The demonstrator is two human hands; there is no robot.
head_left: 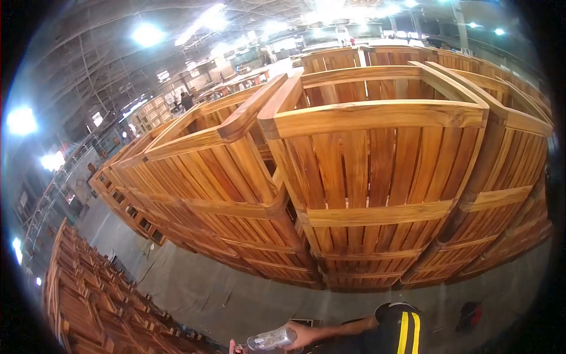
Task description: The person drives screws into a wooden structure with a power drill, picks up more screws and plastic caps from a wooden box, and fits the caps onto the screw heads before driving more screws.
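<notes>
At the bottom edge, my right hand [302,335] reaches in from the right and is closed around a clear, shiny bottle [271,339], which lies nearly level and points left. Only a few fingertips of my left hand [236,347] show, bent close together at the bottle's left end. The frame edge cuts off the rest of that hand, and whatever it pinches is too small to make out. A dark sleeve with yellow stripes [409,331] is at the right arm's upper end.
Stacked slatted wooden crates [377,159], open at the top, fill the middle and right. More stacked wooden pieces [100,295] stand at lower left. Grey floor [194,286] runs between them. A dark and red item [469,315] lies at lower right. A person [187,101] stands far back.
</notes>
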